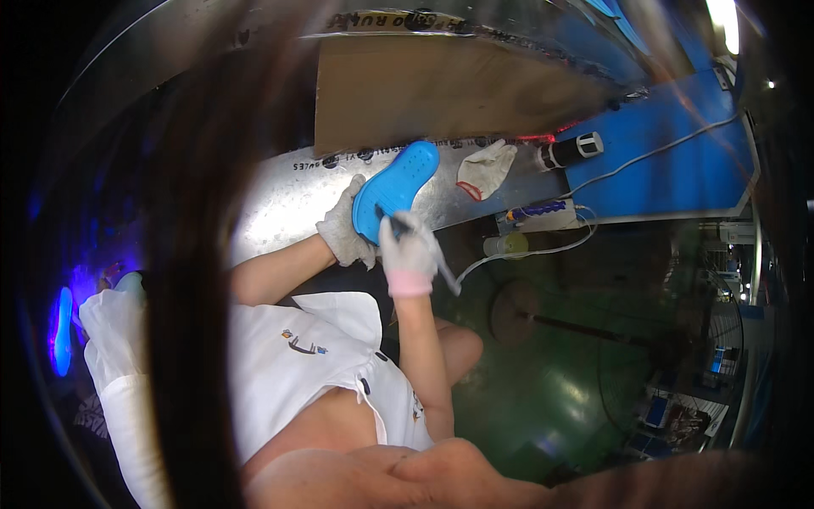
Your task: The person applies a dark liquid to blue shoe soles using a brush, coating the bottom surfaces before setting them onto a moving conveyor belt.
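On the metal bench (pixel 280 199), gloved left fingers (pixel 346 225) around blue clog (pixel 394 188), right fingers (pixel 407 250) gripping a tool (pixel 441 263).

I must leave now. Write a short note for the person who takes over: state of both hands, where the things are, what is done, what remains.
Left hand, gloved, grips the blue clog by its edge, over the metal bench.
Right hand, gloved, holds a slim tool with its tip at the clog's heel end.
A spare glove lies on the bench, right of the clog.
Done: cannot be judged. Left: the work at the heel end seems unfinished.
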Tool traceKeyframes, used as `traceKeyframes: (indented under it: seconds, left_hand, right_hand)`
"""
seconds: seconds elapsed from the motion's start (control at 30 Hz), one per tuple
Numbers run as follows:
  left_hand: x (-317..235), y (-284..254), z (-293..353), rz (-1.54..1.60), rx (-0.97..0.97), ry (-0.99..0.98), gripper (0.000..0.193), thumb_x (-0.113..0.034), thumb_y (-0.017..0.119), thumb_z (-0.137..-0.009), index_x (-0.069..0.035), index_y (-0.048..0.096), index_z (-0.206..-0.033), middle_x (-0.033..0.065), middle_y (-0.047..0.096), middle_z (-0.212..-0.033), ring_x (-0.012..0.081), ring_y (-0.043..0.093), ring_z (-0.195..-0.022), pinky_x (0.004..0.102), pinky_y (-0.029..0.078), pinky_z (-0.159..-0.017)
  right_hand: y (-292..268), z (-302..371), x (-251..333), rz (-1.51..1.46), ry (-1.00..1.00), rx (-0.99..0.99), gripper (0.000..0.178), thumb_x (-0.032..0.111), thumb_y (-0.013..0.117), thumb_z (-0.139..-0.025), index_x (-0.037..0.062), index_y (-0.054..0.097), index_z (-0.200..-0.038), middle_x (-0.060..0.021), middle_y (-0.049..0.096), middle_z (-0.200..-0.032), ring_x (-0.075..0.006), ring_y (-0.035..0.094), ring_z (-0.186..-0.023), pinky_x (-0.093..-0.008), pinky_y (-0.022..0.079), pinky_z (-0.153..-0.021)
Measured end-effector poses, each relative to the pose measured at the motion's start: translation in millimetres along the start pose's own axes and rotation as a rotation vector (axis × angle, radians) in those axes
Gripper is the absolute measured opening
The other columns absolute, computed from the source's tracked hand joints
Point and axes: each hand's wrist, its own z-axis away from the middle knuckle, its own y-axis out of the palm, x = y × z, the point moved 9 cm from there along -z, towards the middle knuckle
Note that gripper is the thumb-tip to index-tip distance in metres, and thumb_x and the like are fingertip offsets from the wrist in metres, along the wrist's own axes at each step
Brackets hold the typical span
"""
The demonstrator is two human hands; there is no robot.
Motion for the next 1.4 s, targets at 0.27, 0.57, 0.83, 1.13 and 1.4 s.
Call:
traceKeyframes:
  seconds: [0.27, 0.57, 0.83, 1.13, 1.4]
  left_hand:
    - [30, 76, 36, 0.087, 0.31, 0.097, 0.085, -0.078, 0.047, -0.089, -0.009, 0.054, -0.138, 0.0166, 0.062, -0.13, 0.0326, 0.061, -0.114, 0.0503, 0.051, -0.098]
    - [30, 108, 60, 0.047, 0.36, 0.14, 0.085, -0.074, 0.05, -0.09, -0.009, 0.047, -0.145, 0.0168, 0.059, -0.136, 0.0326, 0.06, -0.119, 0.0484, 0.051, -0.102]
    - [16, 122, 65, -0.006, 0.416, 0.171, 0.093, -0.079, 0.047, -0.088, -0.011, 0.04, -0.15, 0.016, 0.056, -0.138, 0.0312, 0.061, -0.117, 0.0453, 0.055, -0.097]
    - [-1, 151, 66, -0.163, 0.665, 0.24, 0.089, -0.076, 0.05, -0.089, -0.012, 0.041, -0.15, 0.0215, 0.059, -0.13, 0.0311, 0.065, -0.11, 0.0412, 0.061, -0.086]
    - [-22, 130, 59, -0.416, 0.226, -0.044, 0.083, -0.072, 0.054, -0.09, -0.011, 0.044, -0.145, 0.024, 0.063, -0.118, 0.0352, 0.07, -0.086, 0.0431, 0.06, -0.052]
  right_hand:
    - [-81, -16, 48, 0.057, -0.218, -0.35, 0.015, 0.013, 0.077, -0.084, 0.0032, 0.071, -0.095, -0.0132, 0.07, -0.086, -0.0325, 0.066, -0.076, -0.0398, 0.054, -0.07]
    - [-97, -5, 76, -0.039, -0.4, -0.249, 0.023, -0.001, 0.079, -0.074, 0.0056, 0.071, -0.094, -0.0105, 0.069, -0.084, -0.0269, 0.065, -0.069, -0.0348, 0.054, -0.069]
    - [-92, 8, 44, -0.276, -0.155, -0.248, 0.02, 0.001, 0.078, -0.078, 0.0047, 0.071, -0.096, -0.0091, 0.069, -0.081, -0.0211, 0.066, -0.07, -0.0323, 0.053, -0.067]
    - [-100, 28, 89, -0.066, -0.397, -0.277, 0.016, 0.003, 0.076, -0.082, 0.0017, 0.07, -0.097, -0.0134, 0.07, -0.087, -0.0271, 0.066, -0.069, -0.0359, 0.054, -0.066]
    - [-99, 15, 84, -0.255, -0.466, -0.021, 0.018, 0.003, 0.075, -0.084, 0.0046, 0.071, -0.101, -0.0107, 0.073, -0.094, -0.0241, 0.068, -0.074, -0.0322, 0.056, -0.069]
